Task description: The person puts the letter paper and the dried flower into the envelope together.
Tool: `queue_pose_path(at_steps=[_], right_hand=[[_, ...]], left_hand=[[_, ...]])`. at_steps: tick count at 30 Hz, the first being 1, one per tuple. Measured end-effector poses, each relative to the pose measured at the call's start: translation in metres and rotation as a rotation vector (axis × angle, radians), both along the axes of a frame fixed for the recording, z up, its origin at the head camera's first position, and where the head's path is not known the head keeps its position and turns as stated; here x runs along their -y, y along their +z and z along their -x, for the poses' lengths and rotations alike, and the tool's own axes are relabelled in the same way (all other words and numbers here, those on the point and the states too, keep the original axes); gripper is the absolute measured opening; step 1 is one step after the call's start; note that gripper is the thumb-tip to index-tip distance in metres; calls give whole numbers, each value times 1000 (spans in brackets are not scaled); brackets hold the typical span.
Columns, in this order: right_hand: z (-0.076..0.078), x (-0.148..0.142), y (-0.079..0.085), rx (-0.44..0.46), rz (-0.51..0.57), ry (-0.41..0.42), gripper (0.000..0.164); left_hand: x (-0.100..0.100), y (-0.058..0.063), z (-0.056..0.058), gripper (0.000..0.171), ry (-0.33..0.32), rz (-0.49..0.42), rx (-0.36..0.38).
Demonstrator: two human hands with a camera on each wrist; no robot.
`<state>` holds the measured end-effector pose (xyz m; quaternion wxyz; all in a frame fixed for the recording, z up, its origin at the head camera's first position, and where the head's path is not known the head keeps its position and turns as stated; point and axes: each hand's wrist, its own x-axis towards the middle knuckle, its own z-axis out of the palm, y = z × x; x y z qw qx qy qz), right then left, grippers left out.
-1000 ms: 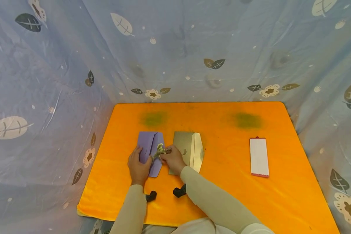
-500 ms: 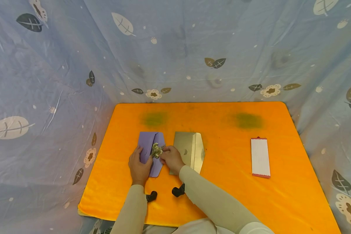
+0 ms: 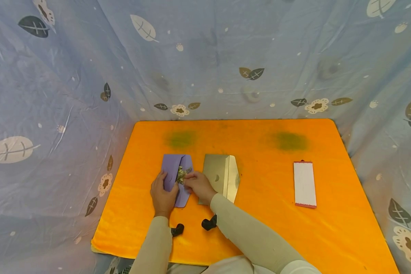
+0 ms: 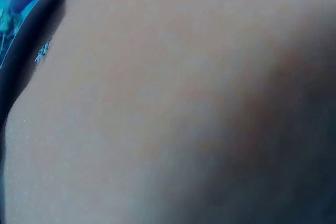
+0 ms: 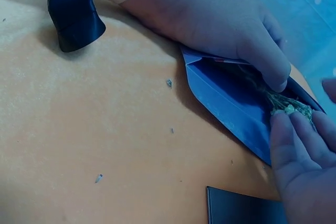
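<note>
A purple envelope (image 3: 171, 163) lies on the orange cloth with its flap spread to the right. My left hand (image 3: 163, 196) holds it, thumb at the mouth and fingers over the left side. A small bunch of dried flowers (image 3: 180, 175) sits at that mouth, its stems running inside in the right wrist view. My right hand (image 3: 202, 185) pinches the bunch by its flower heads, fingertips (image 5: 283, 124) close to the left thumb. A gold envelope (image 3: 214, 167) lies just right, partly under the right hand. Blurred skin fills most of the left wrist view.
A white rectangular panel with red ends (image 3: 305, 184) lies at the right of the orange table cover (image 3: 260, 224). Small plant crumbs (image 5: 169, 83) dot the cloth. Black wrist mounts (image 3: 177, 230) stick out from both sleeves. Patterned blue curtains (image 3: 209, 49) enclose the table.
The flower bunch has moved left and down into the purple envelope's mouth, with the right hand following it slightly. The left hand and both envelopes stay in place.
</note>
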<state>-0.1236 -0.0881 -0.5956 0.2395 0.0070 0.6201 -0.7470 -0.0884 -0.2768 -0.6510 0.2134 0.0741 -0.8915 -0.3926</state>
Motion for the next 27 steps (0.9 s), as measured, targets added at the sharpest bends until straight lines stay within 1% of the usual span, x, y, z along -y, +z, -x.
queue_pose_path(at_steps=[4,7,11,14,19,27], right_hand=[[0,1,2,3,9,76,40],[-1,1,4,21,24,127,47],[-1,2,5,47,38,196,52],[-2,4,6,69,70,241,56],[-1,6,6,97,121,274,65],[1,8,0,128,190,277,79]], left_hand=[[1,-1,0,61,-2,6,-7],[1,-1,0,60,-5,6,-9],[1,-1,0,61,-10,6,-8],[1,0,0,62,-10,13,-14],[-1,2,-1,62,-7,18,-16],[-2,6,-2,63,-5,1,-20]])
